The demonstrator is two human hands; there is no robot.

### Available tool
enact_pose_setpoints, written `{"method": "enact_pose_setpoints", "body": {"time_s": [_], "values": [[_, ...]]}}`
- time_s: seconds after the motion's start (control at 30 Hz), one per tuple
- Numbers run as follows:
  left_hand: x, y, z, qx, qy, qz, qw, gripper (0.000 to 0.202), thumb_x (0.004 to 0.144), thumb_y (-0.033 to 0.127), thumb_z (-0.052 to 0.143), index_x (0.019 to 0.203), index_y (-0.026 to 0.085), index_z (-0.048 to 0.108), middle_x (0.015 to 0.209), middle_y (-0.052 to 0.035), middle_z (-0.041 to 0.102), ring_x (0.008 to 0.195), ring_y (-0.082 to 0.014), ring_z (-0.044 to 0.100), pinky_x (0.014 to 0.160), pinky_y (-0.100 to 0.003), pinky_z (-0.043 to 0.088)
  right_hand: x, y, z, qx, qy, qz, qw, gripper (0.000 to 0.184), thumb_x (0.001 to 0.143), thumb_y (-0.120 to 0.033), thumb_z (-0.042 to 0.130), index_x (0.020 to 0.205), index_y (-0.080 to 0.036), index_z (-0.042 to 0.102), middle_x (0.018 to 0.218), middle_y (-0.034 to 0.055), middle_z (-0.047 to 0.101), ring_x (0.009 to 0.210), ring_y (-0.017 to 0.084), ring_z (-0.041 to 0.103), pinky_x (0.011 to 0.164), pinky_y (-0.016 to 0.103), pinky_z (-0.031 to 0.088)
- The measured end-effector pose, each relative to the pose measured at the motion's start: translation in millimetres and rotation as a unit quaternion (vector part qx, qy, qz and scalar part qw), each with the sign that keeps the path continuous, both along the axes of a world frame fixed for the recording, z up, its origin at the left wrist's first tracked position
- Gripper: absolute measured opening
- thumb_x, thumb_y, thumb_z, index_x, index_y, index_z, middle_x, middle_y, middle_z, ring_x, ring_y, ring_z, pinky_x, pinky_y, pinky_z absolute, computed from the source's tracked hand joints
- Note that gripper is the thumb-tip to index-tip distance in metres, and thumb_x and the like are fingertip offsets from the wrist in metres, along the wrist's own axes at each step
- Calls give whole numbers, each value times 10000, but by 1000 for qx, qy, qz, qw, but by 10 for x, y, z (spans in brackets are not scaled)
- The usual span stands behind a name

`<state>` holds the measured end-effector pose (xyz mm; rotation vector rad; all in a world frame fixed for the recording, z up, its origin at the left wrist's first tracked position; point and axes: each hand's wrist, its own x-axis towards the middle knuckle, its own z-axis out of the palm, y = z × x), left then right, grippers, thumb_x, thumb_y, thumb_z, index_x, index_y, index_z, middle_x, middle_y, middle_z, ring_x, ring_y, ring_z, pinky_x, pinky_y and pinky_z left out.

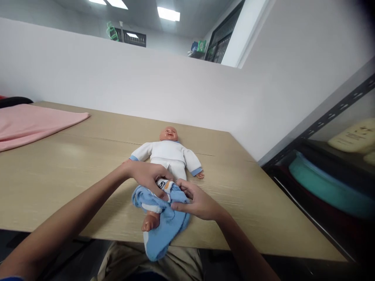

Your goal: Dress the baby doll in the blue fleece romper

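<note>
On its back lies a baby doll (169, 150), head toward the wall, in a white top with blue cuffs and white bottoms. Blue fleecy baby trousers (168, 230) with white trim and a small printed patch are bunched round its legs. One bare foot (150, 221) sticks out of a trouser leg; the other foot is hidden in the cloth. My left hand (149, 175) is closed on the waist part of the trousers, over the doll's leg. From the right, my right hand (197, 201) pinches the same cloth. The other trouser leg hangs over the table's front edge.
A pink cloth (38, 123) lies on the wooden table (234, 195) at the left, with a dark object behind it. A white partition (131, 82) rises at the back. On the right, a metal rack (322, 121) holds a turquoise basin (328, 187) and a yellowish bottle (354, 134).
</note>
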<state>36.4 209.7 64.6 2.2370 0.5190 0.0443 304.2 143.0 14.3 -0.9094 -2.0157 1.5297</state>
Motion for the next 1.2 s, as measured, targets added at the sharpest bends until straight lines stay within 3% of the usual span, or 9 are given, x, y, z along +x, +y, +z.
{"method": "enact_pose_setpoints", "body": {"time_s": [0.17,0.33,0.43,0.57,0.67,0.77,0.87,1.03,1.2], "values": [[59,187,-210,-77,-76,-26,994,323,1006,496,802,1014,199,675,882,10,602,794,-170,559,681,-264,431,190,-95,31,-3,-26,58,998,434,945,-607,898,1070,-201,807,1072,42,713,1023,251,652,941,368,554],[72,125,-306,-169,-123,10,978,325,959,480,837,969,183,706,867,8,647,800,-179,586,722,-275,492,227,-80,-131,-103,81,-103,986,606,915,-802,832,1101,-227,789,951,19,711,854,213,642,812,341,567],[82,22,-307,-201,-110,-4,973,376,826,479,947,947,176,760,866,-22,754,806,-233,672,776,-339,586,172,-10,-124,-65,82,-145,984,595,945,-812,798,1102,-238,801,960,19,726,887,223,658,858,352,580],[80,-89,-321,-200,-113,17,973,412,902,524,881,1094,166,811,1105,-99,858,1036,-341,773,972,-430,645,144,28,47,12,25,-72,997,556,1059,-751,692,1258,-244,807,1144,53,785,1069,265,703,978,383,596],[84,-114,-354,-154,-154,68,974,448,966,531,807,1197,146,799,1180,-106,845,1159,-366,768,1058,-426,615,184,-28,208,26,-41,7,999,590,1069,-715,699,1398,-231,776,1194,70,806,1030,265,724,904,364,604],[97,-121,-385,-106,-176,109,973,446,967,508,811,1224,145,791,1127,-70,819,1158,-357,764,1052,-388,597,215,-133,348,28,-118,70,990,494,1011,-644,813,1288,-236,837,1053,41,822,910,252,721,788,331,590],[102,-133,-398,-122,-167,73,976,440,918,490,880,1181,145,808,1044,-51,810,1036,-328,776,936,-358,616,220,-219,416,8,-109,90,990,381,1012,-564,832,1205,-237,861,999,25,808,887,238,709,773,319,583],[100,-151,-399,-243,-125,-52,961,392,829,443,988,1062,163,842,955,-68,856,915,-322,809,872,-383,666,249,-180,299,-15,22,-13,1000,436,980,-628,852,1158,-231,825,1023,40,749,891,231,653,806,347,560],[71,-108,-422,-202,-141,11,969,394,887,503,924,1045,153,836,1023,-71,870,968,-304,798,944,-387,655,255,-112,198,-84,23,-83,993,564,924,-767,847,1060,-221,802,914,14,712,827,208,628,769,332,535]]}}
